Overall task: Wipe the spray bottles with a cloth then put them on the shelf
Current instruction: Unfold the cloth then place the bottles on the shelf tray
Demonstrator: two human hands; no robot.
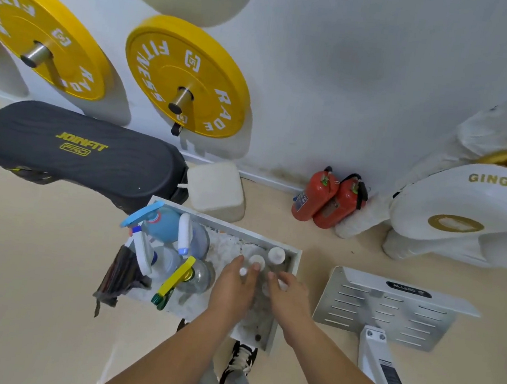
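Note:
A white shelf tray (230,225) stands on the floor below me. Several spray bottles crowd its left half: one with a light blue trigger (143,215), one with a white trigger (183,233), one with a yellow trigger (177,275). Small white-capped bottles (276,254) stand at its right. My left hand (232,287) reaches in and its fingers curl round a small white-capped bottle (242,271). My right hand (290,295) is beside it, fingers curled on another small clear bottle (266,289). A dark cloth (122,275) hangs over the tray's left edge.
Yellow weight plates (184,76) hang on the wall behind. A dark padded board (82,153) and a white block (216,187) lie behind the tray. Two red extinguishers (328,200) stand by the wall. A white slotted machine base (390,308) lies right. My shoe (241,359) is below.

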